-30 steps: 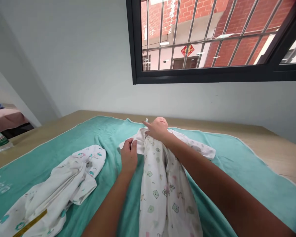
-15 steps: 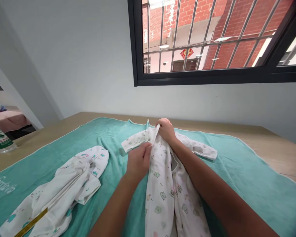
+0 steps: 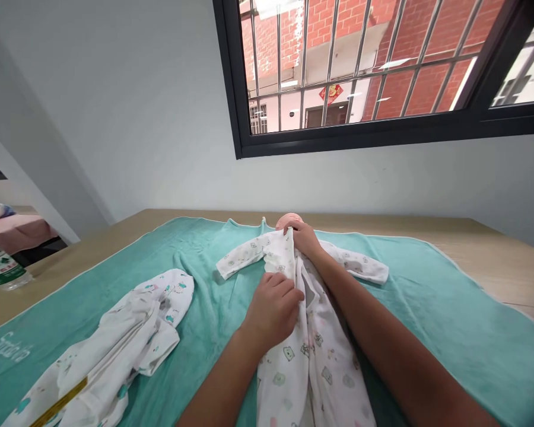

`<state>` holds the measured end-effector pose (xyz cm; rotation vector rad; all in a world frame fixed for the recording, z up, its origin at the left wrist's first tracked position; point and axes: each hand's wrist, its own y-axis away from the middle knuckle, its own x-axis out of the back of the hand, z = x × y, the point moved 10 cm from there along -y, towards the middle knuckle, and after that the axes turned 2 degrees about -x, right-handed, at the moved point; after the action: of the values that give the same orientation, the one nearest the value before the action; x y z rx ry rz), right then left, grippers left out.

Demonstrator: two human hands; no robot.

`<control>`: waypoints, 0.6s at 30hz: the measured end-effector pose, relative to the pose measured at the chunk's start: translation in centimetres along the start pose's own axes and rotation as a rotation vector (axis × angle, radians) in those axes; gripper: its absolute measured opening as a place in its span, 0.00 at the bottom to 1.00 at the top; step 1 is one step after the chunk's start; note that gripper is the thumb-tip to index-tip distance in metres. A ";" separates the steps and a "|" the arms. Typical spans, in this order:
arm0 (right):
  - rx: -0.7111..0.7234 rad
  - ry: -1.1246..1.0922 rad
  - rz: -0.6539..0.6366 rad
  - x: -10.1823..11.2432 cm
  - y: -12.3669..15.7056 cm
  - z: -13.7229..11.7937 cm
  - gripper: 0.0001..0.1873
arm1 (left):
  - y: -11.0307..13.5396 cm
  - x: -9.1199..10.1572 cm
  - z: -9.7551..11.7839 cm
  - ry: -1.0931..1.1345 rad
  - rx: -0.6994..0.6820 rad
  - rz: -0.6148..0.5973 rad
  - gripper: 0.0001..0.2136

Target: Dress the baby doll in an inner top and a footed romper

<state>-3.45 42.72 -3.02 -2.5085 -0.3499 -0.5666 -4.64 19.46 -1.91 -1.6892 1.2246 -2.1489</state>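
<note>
romper point(image 3: 293, 362) on doll point(image 3: 288, 222), far edge of towel point(image 3: 427, 296) | collar pinched by right hand point(image 3: 305, 239) | flap clasped by left hand point(image 3: 273, 308) | edges best held taut, aligned

Bare — left hand point(image 3: 273, 308), right hand point(image 3: 305, 237), forearms too, seemingly.

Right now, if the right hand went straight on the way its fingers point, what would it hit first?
Most likely the doll's head, just past the right hand at the sleepsuit collar, though depth is unclear.
</note>
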 end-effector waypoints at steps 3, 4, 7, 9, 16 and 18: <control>-0.103 -0.097 0.049 1.4 0.6 1.9 0.14 | 0.1 0.4 0.2 -0.032 -0.006 0.066 0.09; -0.126 -0.120 0.061 1.8 0.8 2.4 0.14 | 0.2 0.3 0.3 -0.029 -0.004 0.071 0.10; -0.183 -0.173 0.085 2.2 1.4 3.7 0.16 | 0.1 -0.7 0.5 0.018 0.010 0.031 0.11; -0.201 -0.190 0.093 2.2 1.5 4.1 0.16 | 0.0 -1.2 0.4 0.075 0.040 0.006 0.12; -0.192 -0.146 0.120 2.4 1.3 4.7 0.15 | 1.6 -1.7 -4.4 0.704 0.592 0.101 0.09; -0.164 -0.116 0.141 3.0 2.0 4.5 0.16 | 2.2 -1.4 -5.2 0.711 0.659 0.173 0.08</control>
<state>1.32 44.01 -5.97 -2.7055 -0.1726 -0.4091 -9.41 21.42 -4.62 -0.5552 0.5835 -2.6972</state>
